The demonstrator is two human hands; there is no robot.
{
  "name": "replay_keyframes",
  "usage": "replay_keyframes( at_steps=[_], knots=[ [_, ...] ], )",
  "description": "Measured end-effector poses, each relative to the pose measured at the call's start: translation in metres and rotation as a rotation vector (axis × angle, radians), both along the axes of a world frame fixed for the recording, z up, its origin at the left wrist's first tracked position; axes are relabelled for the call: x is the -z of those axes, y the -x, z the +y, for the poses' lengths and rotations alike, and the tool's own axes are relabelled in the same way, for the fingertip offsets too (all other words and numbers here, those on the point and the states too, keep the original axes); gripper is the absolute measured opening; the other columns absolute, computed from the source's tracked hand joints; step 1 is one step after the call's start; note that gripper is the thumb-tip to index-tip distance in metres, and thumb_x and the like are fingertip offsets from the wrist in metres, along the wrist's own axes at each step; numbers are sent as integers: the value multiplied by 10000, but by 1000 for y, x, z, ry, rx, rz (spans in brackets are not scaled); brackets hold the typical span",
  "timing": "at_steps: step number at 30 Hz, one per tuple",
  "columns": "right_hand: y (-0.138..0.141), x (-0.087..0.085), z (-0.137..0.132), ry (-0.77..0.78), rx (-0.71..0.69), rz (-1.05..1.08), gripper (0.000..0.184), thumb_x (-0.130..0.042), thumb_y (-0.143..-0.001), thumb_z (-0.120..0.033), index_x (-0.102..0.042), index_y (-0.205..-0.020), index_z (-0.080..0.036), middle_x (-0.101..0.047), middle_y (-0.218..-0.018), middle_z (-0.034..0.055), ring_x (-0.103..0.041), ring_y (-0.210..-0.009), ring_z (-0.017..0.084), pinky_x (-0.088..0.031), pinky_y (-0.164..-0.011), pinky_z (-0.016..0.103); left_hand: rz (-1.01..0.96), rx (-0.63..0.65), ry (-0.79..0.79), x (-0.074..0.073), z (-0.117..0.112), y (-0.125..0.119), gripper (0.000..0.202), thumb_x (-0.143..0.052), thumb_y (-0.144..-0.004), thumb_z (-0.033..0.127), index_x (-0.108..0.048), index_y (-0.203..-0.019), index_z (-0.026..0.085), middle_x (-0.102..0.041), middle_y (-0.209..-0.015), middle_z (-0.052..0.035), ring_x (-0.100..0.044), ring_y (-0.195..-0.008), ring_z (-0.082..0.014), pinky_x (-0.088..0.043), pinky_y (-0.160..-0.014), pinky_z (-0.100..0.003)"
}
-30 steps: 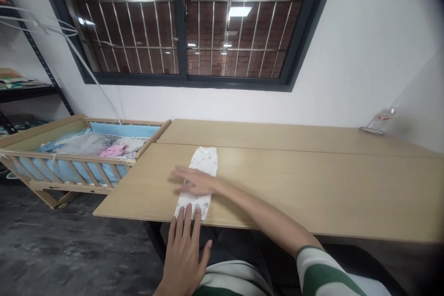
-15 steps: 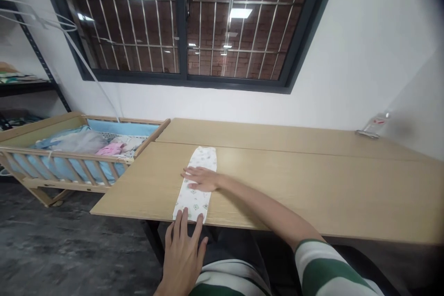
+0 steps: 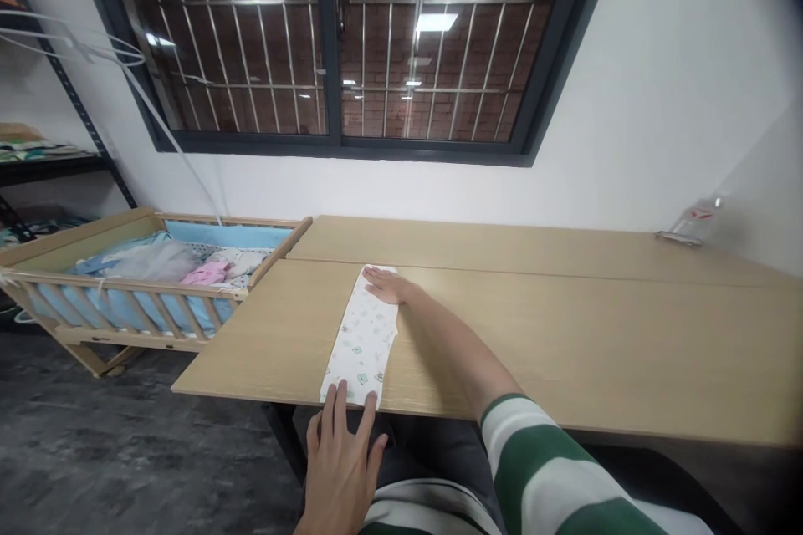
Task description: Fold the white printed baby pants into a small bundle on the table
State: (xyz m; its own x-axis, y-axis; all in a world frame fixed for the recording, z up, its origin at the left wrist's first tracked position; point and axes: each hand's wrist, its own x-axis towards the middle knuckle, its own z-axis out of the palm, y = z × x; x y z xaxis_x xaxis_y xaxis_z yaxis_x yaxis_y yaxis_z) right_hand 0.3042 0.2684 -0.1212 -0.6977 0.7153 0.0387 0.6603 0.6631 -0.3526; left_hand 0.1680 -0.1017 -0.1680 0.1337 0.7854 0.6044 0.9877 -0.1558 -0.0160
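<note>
A white cloth [image 3: 362, 338] with a small green print lies folded into a long strip, reaching from the table's front edge toward the back. My right hand [image 3: 387, 284] rests flat on its far end, fingers stretched out to the left. At the near end, my left hand [image 3: 344, 456] has its fingers spread, with the fingertips touching the cloth at the table edge. Neither hand grips the cloth. Part of the far end is hidden under my right hand.
The wooden table [image 3: 533, 334] stretches to the right, with a back board against the wall. A wooden crib [image 3: 169, 292] with blue lining and cloths stands at the left. A clear plastic item [image 3: 690, 221] sits at the far right. A barred window [image 3: 339, 42] is above.
My right hand has slid from the middle of the cloth to its far end, uncovering the middle. My left hand stays at the near end. The view has shifted slightly.
</note>
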Motion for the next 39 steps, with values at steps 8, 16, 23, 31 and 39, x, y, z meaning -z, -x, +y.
replay_keyframes(
  at_steps=[8, 16, 23, 31, 39],
  knots=[
    [-42, -4, -2, -90, -33, -2, 522, -483, -985, -342, -488, -1498, -249, -404, -1595, 18, -340, -1497, 221, -221, -1250, 371, -22, 58, 56, -6, 1, -43, 537, -547, -964, 490, -498, -1473, 329, -517, -1481, -193, -479, -1355, -378, -462, -926, -492],
    [-71, -29, -44, -378, -54, -81, 553, -459, -974, -256, -436, -1512, -130, -387, -1596, 157, -370, -1476, 305, -289, -1217, 485, -139, 240, 101, -18, 13, -46, 488, -513, -984, 463, -509, -1452, 322, -607, -1377, -136, -558, -1242, -325, -432, -942, -493],
    [-89, -65, -176, -144, -91, 125, 354, -426, -1025, -331, -675, -1220, -173, -722, -1161, 128, -668, -1077, 258, -513, -954, 392, -220, 477, 227, -33, 39, 9, 274, -479, -1018, 310, -611, -1251, 253, -654, -1319, -89, -595, -1208, -246, -406, -974, -438],
    [-108, -46, -291, -33, -49, 100, 474, -686, -899, -436, -650, -1319, -219, -639, -1382, 124, -602, -1262, 308, -441, -1089, 441, -132, 606, 144, -21, 45, 24, 304, -539, -998, 230, -572, -1300, 230, -674, -1299, -90, -627, -1166, -233, -448, -949, -403],
    [-116, -21, -333, -184, 13, 177, 348, -413, -1012, -140, -632, -1267, -229, -671, -1323, 88, -597, -1254, 249, -465, -1058, 442, -170, 728, 99, -29, 27, 16, 374, -420, -931, -2, -629, -1142, 225, -725, -1080, -52, -664, -950, -200, -512, -835, -353]
  ],
)
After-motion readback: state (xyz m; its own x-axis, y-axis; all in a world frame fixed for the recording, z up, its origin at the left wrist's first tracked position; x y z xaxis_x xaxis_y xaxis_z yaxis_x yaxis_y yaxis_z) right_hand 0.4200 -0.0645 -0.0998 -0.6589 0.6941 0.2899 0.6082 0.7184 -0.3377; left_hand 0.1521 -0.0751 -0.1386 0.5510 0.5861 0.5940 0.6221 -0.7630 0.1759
